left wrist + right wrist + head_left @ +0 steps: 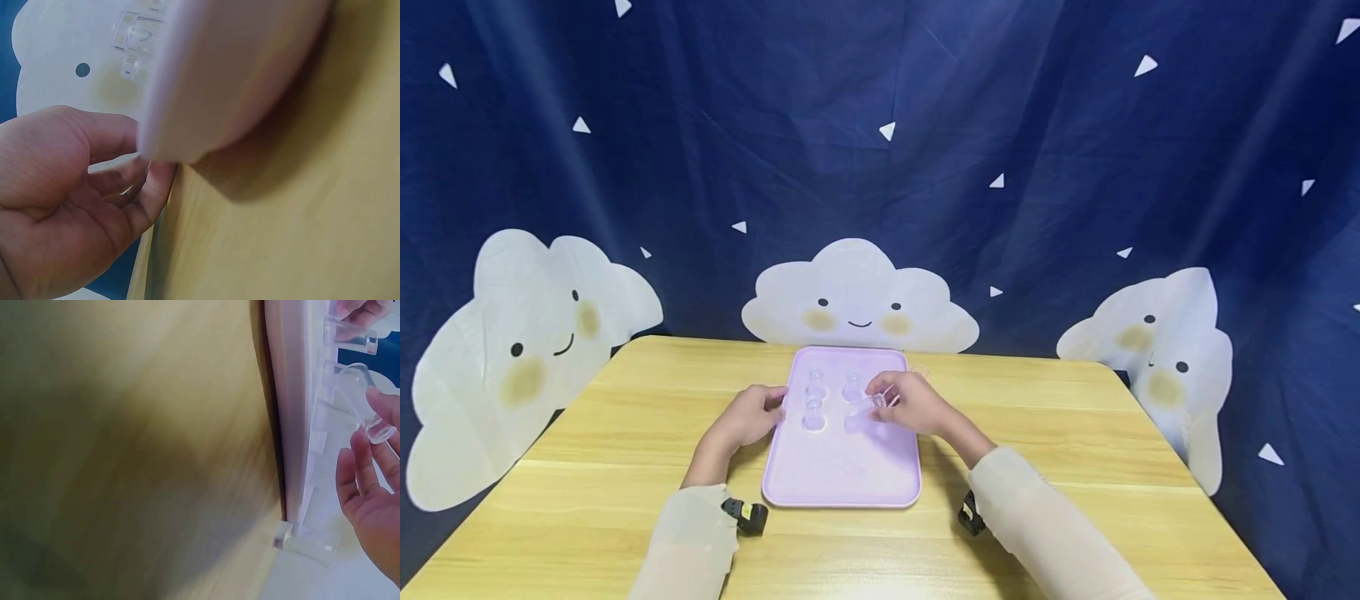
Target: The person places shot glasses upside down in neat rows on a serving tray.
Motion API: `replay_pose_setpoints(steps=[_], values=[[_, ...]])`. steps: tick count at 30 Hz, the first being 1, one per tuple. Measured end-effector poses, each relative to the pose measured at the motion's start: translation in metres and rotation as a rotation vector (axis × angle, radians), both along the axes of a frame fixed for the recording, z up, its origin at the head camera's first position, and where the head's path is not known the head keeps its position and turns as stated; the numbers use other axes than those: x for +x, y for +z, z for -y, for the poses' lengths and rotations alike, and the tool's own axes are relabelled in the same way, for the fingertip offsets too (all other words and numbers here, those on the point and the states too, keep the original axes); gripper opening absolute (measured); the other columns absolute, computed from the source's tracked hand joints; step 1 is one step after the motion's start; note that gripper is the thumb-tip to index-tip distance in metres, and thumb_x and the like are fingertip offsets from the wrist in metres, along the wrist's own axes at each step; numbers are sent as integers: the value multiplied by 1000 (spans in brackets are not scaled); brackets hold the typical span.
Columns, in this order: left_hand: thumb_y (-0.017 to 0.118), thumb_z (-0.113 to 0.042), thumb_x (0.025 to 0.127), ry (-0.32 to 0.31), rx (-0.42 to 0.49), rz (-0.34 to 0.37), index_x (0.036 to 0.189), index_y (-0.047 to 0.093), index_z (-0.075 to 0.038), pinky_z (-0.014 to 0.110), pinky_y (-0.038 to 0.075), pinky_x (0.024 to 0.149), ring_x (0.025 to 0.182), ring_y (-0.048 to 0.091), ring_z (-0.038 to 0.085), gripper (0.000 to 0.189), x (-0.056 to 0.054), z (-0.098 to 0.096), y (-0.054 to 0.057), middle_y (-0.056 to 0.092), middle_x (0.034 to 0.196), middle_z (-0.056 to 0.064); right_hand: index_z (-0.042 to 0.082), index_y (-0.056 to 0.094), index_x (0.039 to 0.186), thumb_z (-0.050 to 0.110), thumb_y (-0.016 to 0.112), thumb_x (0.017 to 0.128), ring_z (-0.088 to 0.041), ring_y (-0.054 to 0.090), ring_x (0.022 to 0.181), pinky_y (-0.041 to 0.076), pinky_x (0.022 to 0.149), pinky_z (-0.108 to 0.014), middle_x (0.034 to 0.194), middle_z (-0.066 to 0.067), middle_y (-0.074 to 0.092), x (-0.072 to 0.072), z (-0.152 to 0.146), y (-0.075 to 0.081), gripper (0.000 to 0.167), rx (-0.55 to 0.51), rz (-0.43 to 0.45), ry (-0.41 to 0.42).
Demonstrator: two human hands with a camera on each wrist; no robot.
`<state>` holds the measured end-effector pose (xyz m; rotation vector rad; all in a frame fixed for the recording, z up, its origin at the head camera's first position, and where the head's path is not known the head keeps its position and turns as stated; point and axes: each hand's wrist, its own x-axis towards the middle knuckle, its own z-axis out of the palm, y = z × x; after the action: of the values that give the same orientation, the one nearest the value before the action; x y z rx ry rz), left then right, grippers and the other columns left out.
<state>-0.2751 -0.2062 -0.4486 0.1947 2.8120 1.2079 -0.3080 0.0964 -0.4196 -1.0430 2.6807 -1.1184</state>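
Observation:
A light purple tray (842,483) lies on the wooden table with several small clear cups (814,414) standing on it in two columns. My left hand (752,417) grips the tray's left rim, thumb against the edge; in the left wrist view, part of its fingers is hidden behind the tray (206,75). Over the right column, my right hand (913,404) pinches one clear cup (356,394) by its narrower, thick end. That cup is tilted, its wider end pointing toward the tray and the left.
Behind the tray's right far corner, a faint clear object (306,544) sits on the table. The wooden table (1037,417) extends on both sides of the tray. A dark blue curtain (820,125) with white clouds hangs behind the table.

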Motion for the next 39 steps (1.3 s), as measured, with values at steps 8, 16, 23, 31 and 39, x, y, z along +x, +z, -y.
replay_pose_setpoints(steps=[8,16,23,31,39], values=[[55,-3,100,3,7,2,142,54,8,59,37,115,139,45,46,43,-2,0,-2,57,143,27,-2,70,112,4,80,83,-12,62,81,55,70,-22,92,-3,70,4,8,-2,31,-44,8,-25],[55,-4,100,-2,3,7,143,54,8,59,37,115,140,45,46,44,-3,0,0,56,143,26,-3,69,116,-1,78,83,-13,64,83,57,71,-23,102,-10,72,9,17,-1,34,-110,28,-35],[54,-3,100,-7,1,4,142,54,8,59,37,115,140,45,46,43,-3,1,0,57,143,26,-3,68,118,-1,78,85,-15,65,87,58,74,-25,109,-12,72,11,24,-6,35,-123,56,-44],[54,-2,99,-17,2,-3,142,54,9,59,39,114,136,49,46,44,-2,0,2,59,140,27,0,70,115,-1,78,85,-15,64,86,57,72,-24,104,-9,72,13,31,-6,31,-128,61,-55],[54,-3,100,-13,-6,2,142,54,8,59,38,114,137,48,46,44,-2,0,1,58,141,26,1,70,113,-2,78,85,-16,65,86,56,69,-23,101,-8,71,12,35,-10,29,-118,69,-69]])
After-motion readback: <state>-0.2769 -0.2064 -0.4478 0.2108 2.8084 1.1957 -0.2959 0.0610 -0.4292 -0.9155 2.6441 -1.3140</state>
